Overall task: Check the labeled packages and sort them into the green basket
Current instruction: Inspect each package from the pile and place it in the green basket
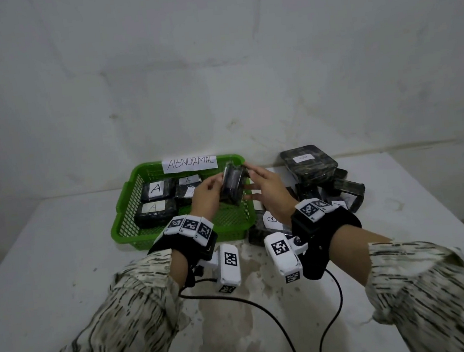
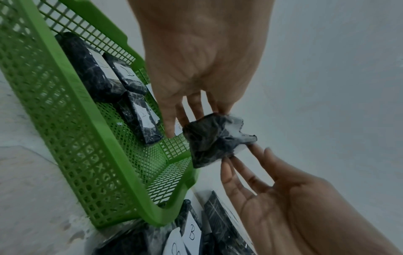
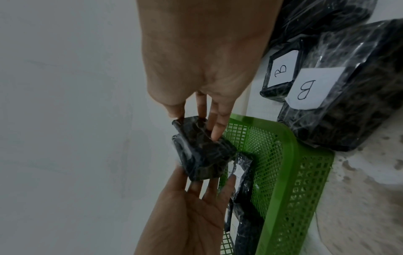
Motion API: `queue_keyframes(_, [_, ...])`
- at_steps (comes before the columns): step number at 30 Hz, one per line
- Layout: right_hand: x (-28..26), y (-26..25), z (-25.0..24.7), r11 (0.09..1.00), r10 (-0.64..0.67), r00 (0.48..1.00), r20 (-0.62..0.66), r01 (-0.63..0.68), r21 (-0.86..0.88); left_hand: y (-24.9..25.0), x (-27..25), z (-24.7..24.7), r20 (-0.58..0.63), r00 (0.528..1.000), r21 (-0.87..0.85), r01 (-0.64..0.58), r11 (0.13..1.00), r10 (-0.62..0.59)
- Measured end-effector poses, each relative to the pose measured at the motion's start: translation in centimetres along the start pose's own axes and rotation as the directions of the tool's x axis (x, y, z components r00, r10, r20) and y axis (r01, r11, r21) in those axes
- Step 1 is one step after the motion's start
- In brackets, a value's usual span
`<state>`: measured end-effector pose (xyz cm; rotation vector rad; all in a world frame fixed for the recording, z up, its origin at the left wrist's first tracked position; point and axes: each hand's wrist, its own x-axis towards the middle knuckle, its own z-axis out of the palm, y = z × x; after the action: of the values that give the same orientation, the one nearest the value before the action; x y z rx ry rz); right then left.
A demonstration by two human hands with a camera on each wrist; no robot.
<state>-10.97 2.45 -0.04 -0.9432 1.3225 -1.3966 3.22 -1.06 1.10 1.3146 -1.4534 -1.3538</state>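
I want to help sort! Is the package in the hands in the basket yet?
Not yet. The package is held up on edge between both hands' fingertips, above the green basket.

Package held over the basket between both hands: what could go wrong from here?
1. Only fingertips of the left hand and right hand hold the package, wrapped in glossy film; it may slip and drop unsorted.
2. No readable letter shows on it in any view, so it may go into the basket unchecked, among the A packages.
3. The B pile crowds the basket's right side; a wrist might knock it.
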Motion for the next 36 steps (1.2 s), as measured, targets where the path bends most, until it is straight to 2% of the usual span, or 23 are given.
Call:
queue_keyframes(3, [0.4,0.3,-0.5,0.988,-0.087,0.996,-0.037,0.081,-0.131,0.5,-0.2,0.1,0.131,0.980,-0.101,0.165,0.981,-0.151])
queue_keyframes(5, [0.7,0.4,-0.7,0.971,-0.120,0.991,-0.050,0.107,-0.215,0.4,-0.3,0.3,0.167,0.966,-0.099,0.214,0.972,-0.196])
queue_keyframes(8, [0.9,0.2,-0.9,0.971,-0.130,0.989,-0.067,0.113,-0.209,0.1,-0.2,0.7,0.169,0.966,-0.080,0.211,0.974,-0.195])
queue_keyframes(11, [0.6,-0.1,-0.6,0.984,-0.089,0.991,-0.098,0.073,-0.160,0.3,-0.3,0.9,0.173,0.963,-0.155,0.236,0.959,-0.209])
queue_keyframes(14, [0.2,-0.4,0.2,0.996,0.067,0.998,-0.018,-0.068,-0.049,0.2,-0.3,0.9,0.215,0.955,-0.220,0.254,0.942,-0.207])
queue_keyframes(16, [-0.1,-0.3,0.5,0.993,0.119,0.993,0.020,-0.119,-0.003,0.0,-0.3,0.7,0.231,0.950,-0.213,0.258,0.942,-0.209])
queue_keyframes(20, [-0.3,-0.5,0.7,0.996,0.088,0.996,0.011,-0.088,-0.013,-0.1,-0.1,0.1,0.225,0.948,-0.201,0.269,0.942,-0.223])
queue_keyframes(25, [0.1,-0.7,1.0,0.994,0.101,0.993,0.061,-0.099,-0.040,0.1,0.0,0.0,0.188,0.963,-0.276,0.239,0.931,-0.192])
queue_keyframes(29, [0.3,-0.8,1.2,0.997,0.081,0.996,0.030,-0.080,-0.016,-0.1,-0.2,0.0,0.204,0.966,-0.283,0.212,0.935,-0.157])
queue_keyframes(32, [0.1,-0.9,1.1,0.996,0.090,0.991,0.096,-0.089,-0.015,-0.2,-0.1,-0.1,0.183,0.977,-0.287,0.160,0.945,-0.110])
queue_keyframes(36, [-0.1,-0.8,0.9,0.996,0.078,0.989,0.127,-0.073,-0.044,-0.1,-0.1,-0.3,0.209,0.970,-0.305,0.183,0.934,-0.122])
